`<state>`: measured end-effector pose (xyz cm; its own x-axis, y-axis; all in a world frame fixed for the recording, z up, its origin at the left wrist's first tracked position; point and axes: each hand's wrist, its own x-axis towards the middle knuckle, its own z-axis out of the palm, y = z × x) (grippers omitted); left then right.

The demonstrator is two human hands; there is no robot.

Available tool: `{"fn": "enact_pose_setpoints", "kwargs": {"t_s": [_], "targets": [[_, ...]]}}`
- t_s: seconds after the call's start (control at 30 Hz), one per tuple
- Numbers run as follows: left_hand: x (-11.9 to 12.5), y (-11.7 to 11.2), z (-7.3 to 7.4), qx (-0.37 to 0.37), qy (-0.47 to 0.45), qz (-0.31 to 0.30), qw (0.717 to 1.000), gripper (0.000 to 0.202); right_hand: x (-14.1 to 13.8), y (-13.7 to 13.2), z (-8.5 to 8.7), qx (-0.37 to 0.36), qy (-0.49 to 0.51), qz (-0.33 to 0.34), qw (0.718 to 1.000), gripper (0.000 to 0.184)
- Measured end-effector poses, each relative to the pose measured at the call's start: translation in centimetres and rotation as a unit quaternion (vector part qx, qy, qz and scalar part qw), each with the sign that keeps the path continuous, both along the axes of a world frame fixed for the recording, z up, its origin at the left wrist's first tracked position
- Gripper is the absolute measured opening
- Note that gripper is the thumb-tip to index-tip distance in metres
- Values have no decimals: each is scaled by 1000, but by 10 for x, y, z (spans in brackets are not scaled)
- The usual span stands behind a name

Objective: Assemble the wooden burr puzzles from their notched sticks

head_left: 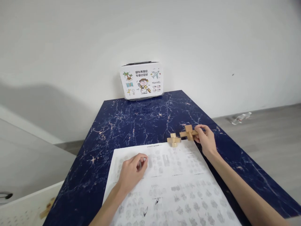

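Observation:
Near the top right corner of the printed sheet, my right hand (207, 139) pinches one arm of a wooden burr puzzle (188, 131), a cross of interlocked bars. Just left of it, a second, smaller wooden burr puzzle (173, 140) sits over the sheet's upper edge. My left hand (134, 166) rests on the left half of the white instruction sheet (164, 182). Its fingers are curled in toward the thumb, and I see nothing between them. Rows of faint grey puzzle diagrams cover the sheet.
A white cartoon-printed case (142, 81) stands at the table's far end against the wall. The blue marbled table (141, 122) has edges on both sides. Lower left, wooden pieces (47, 207) lie in a white perforated basket (28, 201). A clear plastic bottle (241, 118) lies on the floor.

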<state>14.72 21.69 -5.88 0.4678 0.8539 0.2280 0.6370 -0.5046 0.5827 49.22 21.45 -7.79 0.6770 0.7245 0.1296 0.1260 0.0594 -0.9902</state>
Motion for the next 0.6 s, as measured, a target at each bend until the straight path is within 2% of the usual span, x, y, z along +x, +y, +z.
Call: {"fn": "enact_pose_setpoints", "kwargs": {"t_s": [0.1, 0.17, 0.2, 0.3, 0.37, 0.43, 0.5, 0.6], "targets": [[0, 0, -2, -4, -8, -3, 1000, 14, -7, -5, 11, 60, 25, -13, 998, 32], [0, -1, -1, -2, -21, -5, 1000, 13, -16, -12, 20, 83, 29, 2, 996, 32], [0, -2, 0, 4, -30, -8, 1000, 12, -22, -17, 24, 91, 29, 24, 995, 30], [0, -5, 5, 18, -63, -28, 997, 12, -46, -30, 32, 88, 43, 164, 982, 25], [0, -7, 8, -3, -93, -47, 995, 33, -66, -40, 32, 44, 76, 258, 962, 26], [0, -8, 9, -58, -140, -71, 986, 63, -86, -48, 28, -7, 115, 348, 930, 31], [1, -10, 8, -128, -196, -107, 966, 89, -103, -54, 23, -33, 158, 419, 893, 35], [2, -13, 6, -212, -243, -163, 932, 111, -118, -59, 16, -44, 185, 492, 850, 38]]}}
